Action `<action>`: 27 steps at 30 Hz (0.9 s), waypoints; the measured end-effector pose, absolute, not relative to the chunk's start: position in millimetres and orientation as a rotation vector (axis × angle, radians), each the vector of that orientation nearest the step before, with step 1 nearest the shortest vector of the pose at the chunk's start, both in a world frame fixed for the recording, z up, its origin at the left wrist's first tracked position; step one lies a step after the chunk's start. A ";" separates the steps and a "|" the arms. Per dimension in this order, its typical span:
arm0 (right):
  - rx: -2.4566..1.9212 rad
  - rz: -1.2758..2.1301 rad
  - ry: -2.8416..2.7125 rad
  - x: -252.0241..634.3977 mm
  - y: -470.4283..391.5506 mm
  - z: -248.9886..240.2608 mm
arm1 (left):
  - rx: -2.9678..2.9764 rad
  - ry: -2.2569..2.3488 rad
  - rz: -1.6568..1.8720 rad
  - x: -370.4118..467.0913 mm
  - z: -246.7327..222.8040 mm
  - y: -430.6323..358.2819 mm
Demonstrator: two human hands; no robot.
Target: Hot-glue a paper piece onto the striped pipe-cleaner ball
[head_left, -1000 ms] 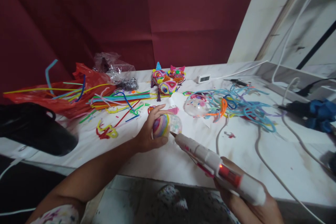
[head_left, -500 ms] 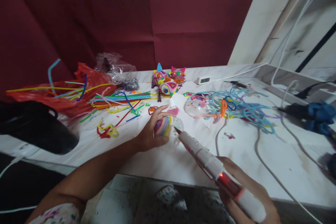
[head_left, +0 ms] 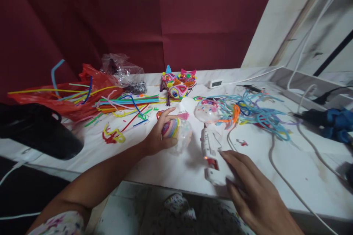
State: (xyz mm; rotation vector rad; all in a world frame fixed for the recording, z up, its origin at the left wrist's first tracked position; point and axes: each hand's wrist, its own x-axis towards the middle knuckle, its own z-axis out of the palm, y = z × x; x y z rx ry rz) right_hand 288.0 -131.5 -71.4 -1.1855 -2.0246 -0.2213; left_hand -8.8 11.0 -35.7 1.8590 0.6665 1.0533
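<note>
In my left hand (head_left: pixel 161 132) is a clear rounded plastic form (head_left: pixel 184 136), its left part covered with purple, blue and yellow strips. The fingers and thumb close round the striped side. A white glue gun (head_left: pixel 213 154) with a small red light lies at the table's front, right of the form. My right hand (head_left: pixel 248 183) is beside its handle, thumb and fingers apart; the fingertips are at the handle's edge. Behind the glue gun rests another clear form (head_left: pixel 206 113) with coloured specks.
Pipe cleaners (head_left: pixel 129 102) and a red bag (head_left: pixel 96 84) lie at the left, near a black cup (head_left: pixel 41 130). Decorated animal faces (head_left: pixel 178 84) stand at the back. Blue strands (head_left: pixel 256 110) and cables spread at the right; a white display device (head_left: pixel 215 83) sits behind.
The glue gun has gone from pointing at the form in my right hand to lying on the table. My right hand has opened. My left hand still holds the form.
</note>
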 end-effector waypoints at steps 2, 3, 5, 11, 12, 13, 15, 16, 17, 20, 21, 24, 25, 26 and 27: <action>-1.185 -0.219 -2.065 284.6 -126.9 -72.9 | 1.868 0.698 1.072 -8.5 -35.7 11.4; -1.182 -0.223 -2.078 283.3 -125.0 -74.8 | 1.879 0.710 1.089 -8.4 -35.5 11.5; -1.179 -0.216 -2.096 281.3 -121.9 -80.1 | 1.914 0.702 1.122 -8.1 -35.2 11.2; -1.143 -0.222 -2.140 279.0 -114.5 -86.4 | 2.069 0.521 1.235 -8.2 -37.6 12.5; -1.143 -0.244 -2.158 279.0 -113.6 -84.6 | 2.099 0.492 1.249 -8.5 -38.2 13.1; -1.153 -0.274 -2.174 278.9 -113.2 -81.9 | 2.131 0.466 1.262 -8.8 -38.7 13.8; -1.170 -0.345 -2.180 277.3 -113.6 -74.3 | 2.195 0.432 1.279 -9.1 -39.3 14.9; -1.175 -0.360 -2.161 275.3 -114.5 -69.6 | 2.226 0.421 1.289 -9.0 -39.5 15.4; -1.167 -0.355 -2.126 272.3 -115.7 -64.5 | 2.257 0.411 1.298 -8.8 -39.6 15.7; -1.115 -0.242 -1.962 257.4 -118.4 -48.3 | 2.335 0.385 1.337 -7.5 -39.8 16.2; -1.099 -0.202 -1.909 250.9 -118.3 -43.1 | 2.361 0.374 1.355 -7.1 -39.8 16.2; -1.088 -0.087 -1.804 230.6 -114.0 -29.6 | 2.462 0.367 1.399 -6.3 -38.6 15.3; -1.102 -0.046 -1.775 224.3 -111.5 -25.8 | 2.501 0.365 1.415 -6.1 -37.7 14.6; -1.125 0.008 -1.745 218.5 -108.8 -22.4 | 2.541 0.367 1.430 -5.9 -36.7 13.6; -1.154 0.078 -1.715 213.1 -106.1 -19.4 | 2.582 0.370 1.449 -5.7 -35.5 12.3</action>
